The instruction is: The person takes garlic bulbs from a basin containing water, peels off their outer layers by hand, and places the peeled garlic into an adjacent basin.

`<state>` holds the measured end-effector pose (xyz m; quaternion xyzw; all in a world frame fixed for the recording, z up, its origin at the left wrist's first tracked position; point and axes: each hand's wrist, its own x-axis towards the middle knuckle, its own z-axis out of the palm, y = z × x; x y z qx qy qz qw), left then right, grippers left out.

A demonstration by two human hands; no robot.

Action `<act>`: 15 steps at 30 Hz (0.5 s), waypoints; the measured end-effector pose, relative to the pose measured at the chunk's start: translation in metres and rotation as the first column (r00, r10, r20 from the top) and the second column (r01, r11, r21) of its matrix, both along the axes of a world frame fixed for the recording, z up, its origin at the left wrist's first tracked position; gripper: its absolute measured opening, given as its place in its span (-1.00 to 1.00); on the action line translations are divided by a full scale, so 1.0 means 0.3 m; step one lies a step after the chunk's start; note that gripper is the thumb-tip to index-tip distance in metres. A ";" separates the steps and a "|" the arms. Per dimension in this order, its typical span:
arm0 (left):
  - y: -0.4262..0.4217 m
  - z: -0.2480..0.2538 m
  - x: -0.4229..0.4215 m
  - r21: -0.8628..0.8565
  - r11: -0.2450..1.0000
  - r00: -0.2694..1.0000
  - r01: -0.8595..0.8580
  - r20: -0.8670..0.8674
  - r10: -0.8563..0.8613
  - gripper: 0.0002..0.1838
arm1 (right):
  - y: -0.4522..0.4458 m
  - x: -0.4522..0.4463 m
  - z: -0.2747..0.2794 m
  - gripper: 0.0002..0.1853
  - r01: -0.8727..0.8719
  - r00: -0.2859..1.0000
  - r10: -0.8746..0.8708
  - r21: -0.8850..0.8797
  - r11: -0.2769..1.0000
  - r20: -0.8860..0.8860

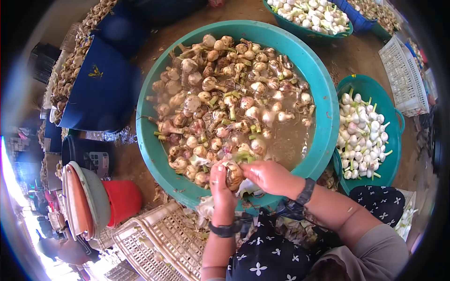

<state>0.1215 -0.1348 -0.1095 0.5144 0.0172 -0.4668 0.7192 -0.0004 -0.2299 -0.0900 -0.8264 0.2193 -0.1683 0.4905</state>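
Observation:
At the near rim of a big green tub (330, 119), my left hand (222, 187) is closed around a brownish, dirty garlic bulb (233, 177). My right hand (273, 177) meets the bulb from the right, its thumb and fingers pinched together at the bulb's edge; what lies between those fingertips is hidden. Pale loose skin (248, 187) hangs just below the two hands. Inside the tub, many unpeeled garlic bulbs (213, 84) with short stems sit in muddy water (286, 140).
To the right stands a green basket (393, 145) of clean white garlic bulbs (361, 136); another tub (307, 32) of white bulbs is at the top. Blue bins (101, 89) heaped with garlic line the left. A red bucket (124, 201) and plastic crates (159, 239) are at lower left.

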 end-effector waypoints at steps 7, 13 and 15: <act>0.064 -0.035 0.050 0.014 0.939 0.916 0.344 -0.227 -0.332 -0.79 | 0.032 -0.029 -0.010 -0.76 -0.099 0.986 0.073 -0.174 0.980 -0.150; 0.055 0.000 0.053 -0.137 0.871 0.879 0.471 0.156 -0.450 -0.41 | -0.004 -0.007 -0.046 -0.70 0.283 0.959 -0.060 0.949 0.141 -0.277; 0.070 -0.021 0.115 -0.027 0.796 0.767 0.604 0.289 -0.573 -0.29 | 0.003 -0.018 -0.050 -0.72 0.257 0.965 -0.095 0.958 0.130 -0.246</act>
